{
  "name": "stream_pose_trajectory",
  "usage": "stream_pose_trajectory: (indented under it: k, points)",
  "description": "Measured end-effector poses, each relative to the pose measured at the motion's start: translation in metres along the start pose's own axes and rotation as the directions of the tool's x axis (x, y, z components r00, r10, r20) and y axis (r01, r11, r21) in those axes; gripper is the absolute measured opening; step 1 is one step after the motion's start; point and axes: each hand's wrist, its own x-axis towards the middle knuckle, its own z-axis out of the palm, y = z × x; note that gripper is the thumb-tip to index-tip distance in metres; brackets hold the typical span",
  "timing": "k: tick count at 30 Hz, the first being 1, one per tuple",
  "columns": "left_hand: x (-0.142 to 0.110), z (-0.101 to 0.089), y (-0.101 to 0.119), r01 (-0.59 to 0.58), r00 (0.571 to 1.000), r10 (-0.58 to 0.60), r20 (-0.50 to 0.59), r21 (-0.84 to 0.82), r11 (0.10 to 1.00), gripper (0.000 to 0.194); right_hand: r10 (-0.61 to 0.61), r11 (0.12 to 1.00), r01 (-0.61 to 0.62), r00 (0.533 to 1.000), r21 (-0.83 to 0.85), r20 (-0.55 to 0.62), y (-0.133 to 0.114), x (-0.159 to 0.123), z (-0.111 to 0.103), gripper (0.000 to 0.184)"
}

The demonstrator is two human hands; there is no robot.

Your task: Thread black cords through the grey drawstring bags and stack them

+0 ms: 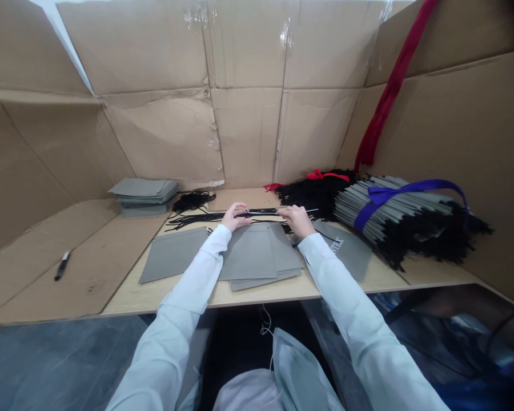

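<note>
My left hand [236, 217] is at the top edge of a pile of grey paper bags [251, 257], its thumb and fingers curled round black cord [263, 214]. My right hand [297, 221] is closed on a thin, pale, needle-like rod [312, 210], which sticks out to its right and reaches left toward my left hand. How the rod and cord meet is too small to make out. Loose black cords [192, 219] lie on the table just left of my left hand. Beneath my right forearm, a grey bag with white lettering [351, 251] lies partly covered.
Another grey bag [171, 255] lies left. Behind are a grey stack [145, 191] and a black cord bundle [193, 200]. Black cords with red ribbon [317, 191] and a purple-tied bag bundle [394, 208] stand right. A marker [62, 266] lies far left. Cardboard walls [248, 131] enclose the table.
</note>
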Motion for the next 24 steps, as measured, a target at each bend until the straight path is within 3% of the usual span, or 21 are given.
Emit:
stream_pose_trajectory:
  k: [10, 17, 24]
  points:
    - [0.0004, 0.0021, 0.0019, -0.003, 0.999, 0.001, -0.054, -0.024, 1.0, 0.052, 0.005, 1.0, -0.005, 1.0, 0.016, 0.013, -0.003, 0.0, -0.0008, 0.027]
    - [0.0016, 0.0058, 0.0005, 0.037, 0.994, -0.035, -0.106, 0.022, 0.999, 0.014, -0.003, 1.0, 0.002, 1.0, 0.005, 0.028, -0.0055, -0.0007, -0.0007, 0.026]
    - [0.0009, 0.0058, 0.0032, 0.044, 0.989, -0.039, -0.146, 0.037, 0.998, 0.021, -0.008, 1.0, 0.007, 0.999, 0.031, 0.031, -0.0052, -0.0001, -0.0025, 0.026]
